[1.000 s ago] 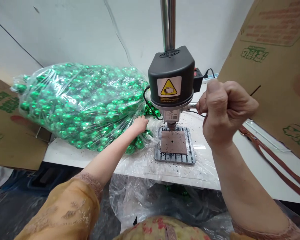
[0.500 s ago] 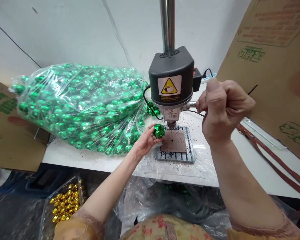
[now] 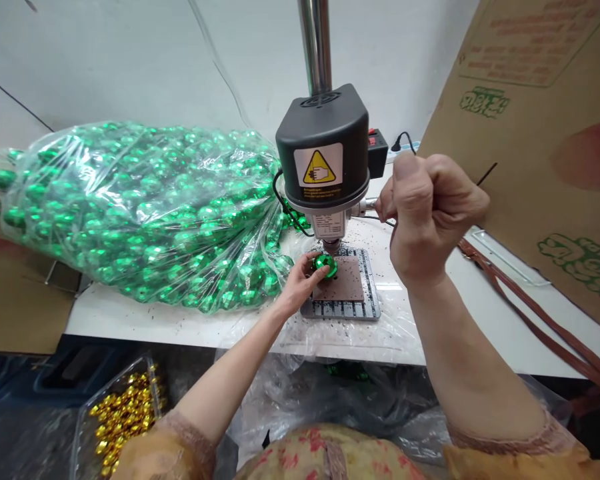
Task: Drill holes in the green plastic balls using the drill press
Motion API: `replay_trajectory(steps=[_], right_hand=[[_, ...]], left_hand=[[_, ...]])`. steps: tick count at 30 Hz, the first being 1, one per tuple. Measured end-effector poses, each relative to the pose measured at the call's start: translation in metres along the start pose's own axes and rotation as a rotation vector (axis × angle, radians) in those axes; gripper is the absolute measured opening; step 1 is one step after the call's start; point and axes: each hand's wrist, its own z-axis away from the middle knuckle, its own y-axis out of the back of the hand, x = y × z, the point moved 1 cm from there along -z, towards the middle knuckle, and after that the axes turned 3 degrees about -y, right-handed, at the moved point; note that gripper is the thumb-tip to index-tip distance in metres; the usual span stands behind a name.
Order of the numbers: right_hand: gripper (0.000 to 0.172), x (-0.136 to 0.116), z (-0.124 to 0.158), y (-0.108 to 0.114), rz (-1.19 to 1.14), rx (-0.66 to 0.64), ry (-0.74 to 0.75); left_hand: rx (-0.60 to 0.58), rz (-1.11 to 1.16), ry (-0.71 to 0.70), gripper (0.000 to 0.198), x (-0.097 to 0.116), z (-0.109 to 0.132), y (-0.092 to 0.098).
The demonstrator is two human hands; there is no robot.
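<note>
My left hand (image 3: 300, 283) pinches a faceted green ball (image 3: 325, 265) and holds it on the brown pad (image 3: 347, 283) of the drill stand, right under the chuck. The small bench drill (image 3: 323, 167) has a black head with a yellow warning label on a steel column. To its right, my right hand (image 3: 427, 213) is closed in a fist around the drill's feed handle (image 3: 370, 205). A big clear bag of green balls (image 3: 130, 207) lies on the white table just left of the drill.
Cardboard sheets (image 3: 535, 133) lean at the right and at the far left (image 3: 10, 300). A brown strap (image 3: 530, 313) runs across the table's right part. A clear tray of gold balls (image 3: 120, 410) sits below the table edge. Loose plastic film hangs from the table's front edge.
My left hand drew one green ball out of the bag and carried it right, onto the pad under the chuck. The right fist stayed on the handle.
</note>
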Motion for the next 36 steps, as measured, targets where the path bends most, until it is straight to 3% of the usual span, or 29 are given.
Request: replay_trajectory(steps=[6,16,21,29,36], right_hand=[[0.052,0.001,0.0,0.0,0.007,-0.019,0.009],[0.053,0.001,0.0,0.0,-0.027,-0.018,-0.02],[0.052,-0.002,0.001,0.0,-0.057,-0.009,-0.016],[0.055,0.008,0.017,0.002,-0.051,0.055,0.121],[0.057,0.015,0.027,0.003,-0.044,0.083,0.098]], left_hand=[[-0.041,-0.134,-0.071,0.06,-0.003,-0.003,-0.001],[-0.021,-0.626,-0.22,0.055,-0.001,0.008,-0.009],[0.017,-0.625,-0.239,0.054,-0.003,0.011,-0.012],[0.016,-0.543,-0.234,0.053,-0.009,0.011,-0.011],[0.011,-0.473,-0.219,0.053,-0.006,0.013,-0.013]])
